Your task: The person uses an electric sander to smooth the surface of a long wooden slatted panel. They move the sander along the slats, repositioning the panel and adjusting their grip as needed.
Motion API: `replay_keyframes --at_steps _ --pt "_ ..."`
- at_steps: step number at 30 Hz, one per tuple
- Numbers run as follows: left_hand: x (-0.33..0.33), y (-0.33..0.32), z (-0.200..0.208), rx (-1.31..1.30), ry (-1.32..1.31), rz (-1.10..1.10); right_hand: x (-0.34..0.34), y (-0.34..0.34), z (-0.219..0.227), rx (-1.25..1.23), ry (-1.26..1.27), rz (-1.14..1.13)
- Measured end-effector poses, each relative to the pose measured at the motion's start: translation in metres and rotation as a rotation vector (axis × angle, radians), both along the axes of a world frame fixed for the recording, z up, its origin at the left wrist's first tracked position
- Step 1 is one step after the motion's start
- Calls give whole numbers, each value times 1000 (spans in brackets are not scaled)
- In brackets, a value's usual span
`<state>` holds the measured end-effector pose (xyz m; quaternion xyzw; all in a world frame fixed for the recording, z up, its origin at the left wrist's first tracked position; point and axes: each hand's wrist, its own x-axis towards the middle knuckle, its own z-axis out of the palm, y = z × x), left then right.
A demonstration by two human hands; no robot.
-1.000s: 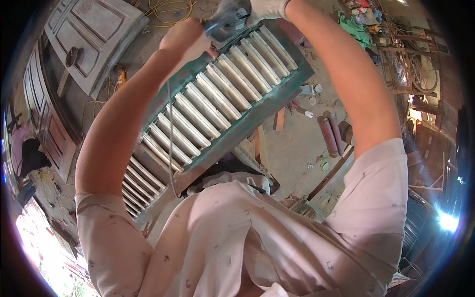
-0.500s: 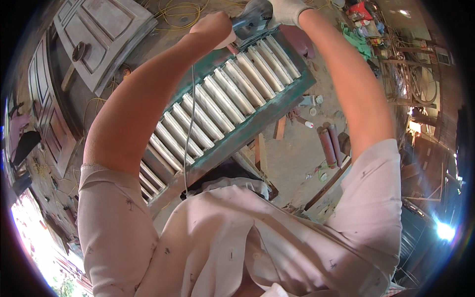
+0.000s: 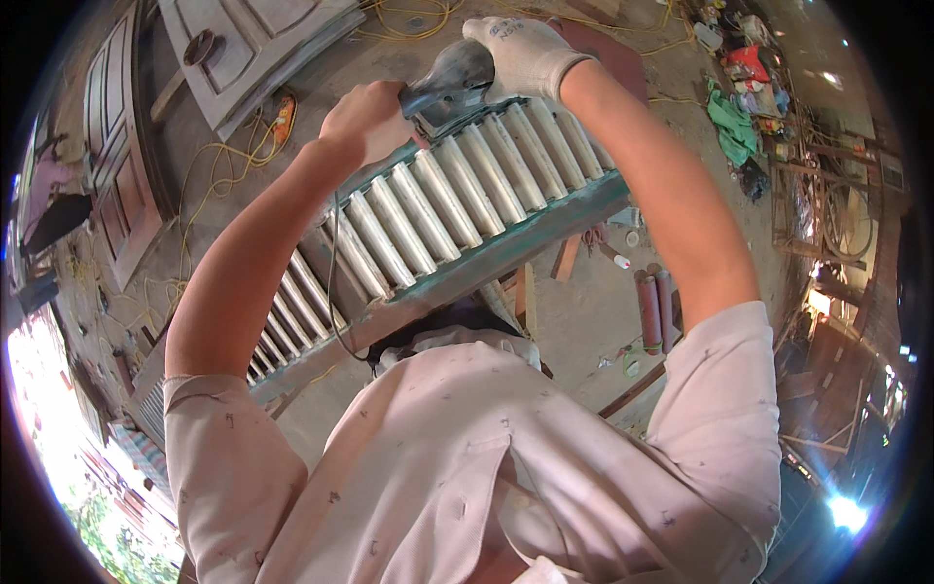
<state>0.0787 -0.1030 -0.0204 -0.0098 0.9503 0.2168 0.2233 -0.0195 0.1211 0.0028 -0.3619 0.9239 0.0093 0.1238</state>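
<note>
A corded hand-held power tool, probably a sander, with a grey-blue body [image 3: 457, 80], sits at the far edge of a louvred panel with a green frame [image 3: 506, 238] and pale slats [image 3: 416, 216]. My left hand [image 3: 368, 122] is wrapped round the tool's left end. My right hand [image 3: 520, 54], in a white glove, closes on its right end; some fingers are hidden behind the tool. A grey cord [image 3: 336, 282] hangs from near my left wrist across the slats toward my body. The tool's underside is hidden.
Panelled doors [image 3: 248, 49] lie at the far left, beside an orange tool [image 3: 283, 119] and a tangled yellow cord [image 3: 219, 185]. Reddish cylinders [image 3: 653, 310] lie on the floor right of the panel. A green cloth [image 3: 732, 125] and other clutter lie farther right.
Both hands and the tool have moved left and nearer along the panel's far edge. The view has shifted too, bringing more of the right hand's glove into sight.
</note>
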Motion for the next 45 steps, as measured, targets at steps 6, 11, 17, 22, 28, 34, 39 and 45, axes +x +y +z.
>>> replay_keyframes --at_steps 6,11,17,22,28,34,39,45 --pt "35 -49 7 -70 -60 32 31 -49 9 15 -85 24" --pt "67 -94 15 -89 -128 67 58 -91 7 -21 -85 107" --pt "121 -150 11 -167 34 110 95 -148 -4 -92 -81 200" --pt "161 -194 15 -229 -22 186 124 -197 -11 -163 -138 303" --pt "170 -207 24 -176 -7 175 127 -209 -18 -281 -213 373" --pt "130 -164 13 -125 7 193 89 -161 -15 -188 -207 275" --pt "69 -86 8 -28 61 98 44 -72 -3 -153 -176 135" --pt "-3 -3 -7 34 91 -39 -14 23 -1 -80 -78 -4"
